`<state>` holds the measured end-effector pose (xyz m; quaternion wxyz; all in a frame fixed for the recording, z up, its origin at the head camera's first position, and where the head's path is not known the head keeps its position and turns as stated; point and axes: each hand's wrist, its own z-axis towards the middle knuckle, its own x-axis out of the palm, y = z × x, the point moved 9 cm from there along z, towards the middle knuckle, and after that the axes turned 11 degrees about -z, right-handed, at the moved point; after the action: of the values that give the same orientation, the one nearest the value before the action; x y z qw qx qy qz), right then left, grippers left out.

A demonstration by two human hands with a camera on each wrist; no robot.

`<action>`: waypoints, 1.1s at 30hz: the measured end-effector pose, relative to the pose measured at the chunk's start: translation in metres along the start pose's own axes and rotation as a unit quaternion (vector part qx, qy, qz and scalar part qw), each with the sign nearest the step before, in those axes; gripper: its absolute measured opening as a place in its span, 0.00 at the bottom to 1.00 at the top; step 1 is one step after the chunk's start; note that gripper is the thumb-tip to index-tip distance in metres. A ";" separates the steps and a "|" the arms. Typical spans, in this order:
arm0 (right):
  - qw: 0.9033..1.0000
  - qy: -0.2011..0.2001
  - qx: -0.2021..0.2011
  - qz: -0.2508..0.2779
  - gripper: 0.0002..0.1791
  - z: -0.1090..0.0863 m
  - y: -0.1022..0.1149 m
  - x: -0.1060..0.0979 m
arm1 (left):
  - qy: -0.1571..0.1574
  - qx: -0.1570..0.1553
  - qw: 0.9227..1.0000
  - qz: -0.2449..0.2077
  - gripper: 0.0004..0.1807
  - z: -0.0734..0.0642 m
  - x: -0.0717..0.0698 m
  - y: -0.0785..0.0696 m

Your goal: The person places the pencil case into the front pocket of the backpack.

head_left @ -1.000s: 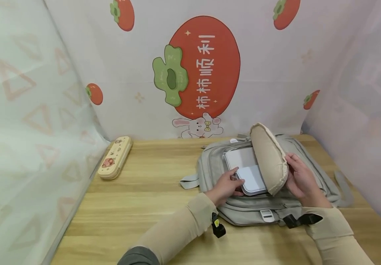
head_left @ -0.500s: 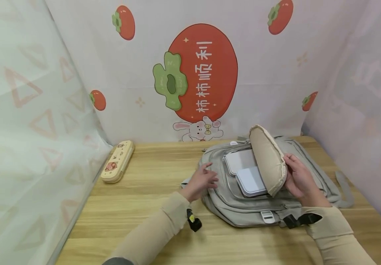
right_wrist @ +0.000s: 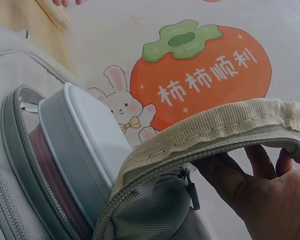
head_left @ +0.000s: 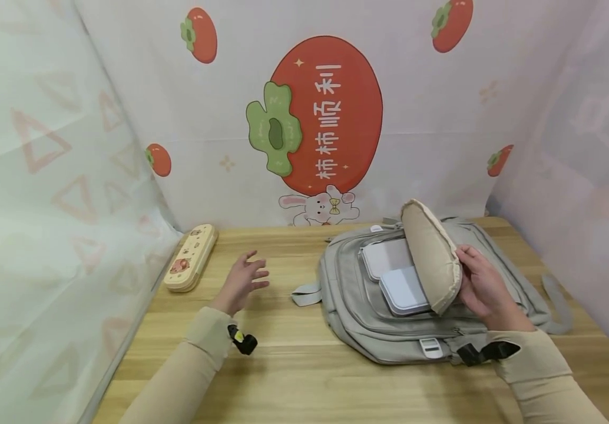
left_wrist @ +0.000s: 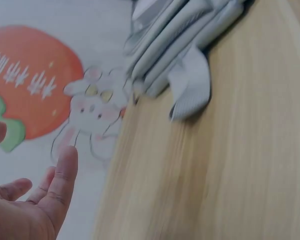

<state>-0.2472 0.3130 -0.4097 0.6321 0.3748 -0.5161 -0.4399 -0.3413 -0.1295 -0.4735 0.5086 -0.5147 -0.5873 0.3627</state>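
Note:
A grey backpack (head_left: 344,300) lies on the table with its front pocket unzipped. My right hand (head_left: 483,291) pinches the edge of the pocket's beige-lined flap (head_left: 429,256) and holds it folded back. Inside the pocket sit a white flat case (head_left: 387,258) and a pale blue flat case (head_left: 404,288), partly covered by the flap. In the right wrist view, the pale blue case (right_wrist: 97,135) stands beside the zipper teeth. My left hand (head_left: 242,284) hovers over the table with spread fingers, holding nothing. Nearest to it, on the left, lies a cream pencil case (head_left: 190,259) with cartoon prints.
A grey strap loop (head_left: 307,294) sticks out from the backpack's left side, and another strap (head_left: 556,303) lies at its right. Printed cloth (head_left: 416,147) hangs behind the wooden table (head_left: 304,383) and along both sides.
My left hand has let go of the pale blue case and moved left, away from the backpack toward the pencil case. The right hand keeps holding the flap back.

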 end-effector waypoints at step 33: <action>0.999 0.015 0.003 0.033 0.10 0.001 -0.004 0.001 | -0.148 -0.050 0.988 -0.013 0.40 -0.036 -0.184 -0.022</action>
<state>-0.2485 0.3110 -0.4129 0.6528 0.3664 -0.5201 -0.4113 -0.3206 -0.3169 -0.4866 0.3947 -0.4725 -0.6799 0.3983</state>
